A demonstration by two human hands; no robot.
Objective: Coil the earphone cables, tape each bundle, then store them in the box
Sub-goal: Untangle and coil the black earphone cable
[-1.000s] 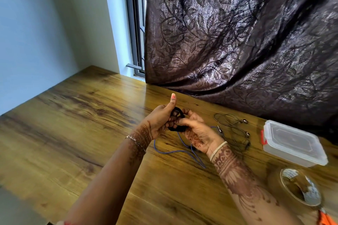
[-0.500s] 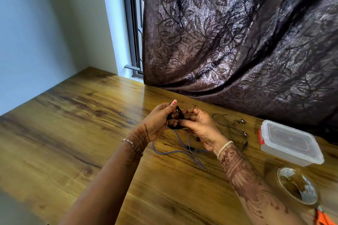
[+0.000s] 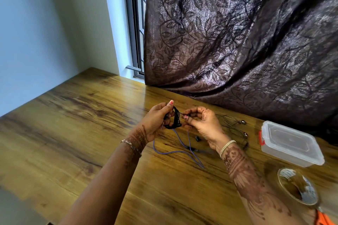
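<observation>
The hands have drawn slightly apart: the left hand (image 3: 157, 120) grips the coiled black earphone cable (image 3: 175, 120) above the surface (image 3: 73, 133), and the right hand (image 3: 203, 124) pinches a strand running from it. Coiling looks nearly finished, but no tape is on it. The blue cable (image 3: 175, 151) and grey earphones (image 3: 232, 126) lie loose, the tape roll (image 3: 298, 186) untouched and the box (image 3: 290, 144) lidded.

Apparently three earphone cables: black cable (image 3: 176, 119), blue cable (image 3: 164, 153), grey cable (image 3: 243, 122); one box (image 3: 292, 144), one tape roll (image 3: 309, 192).
</observation>
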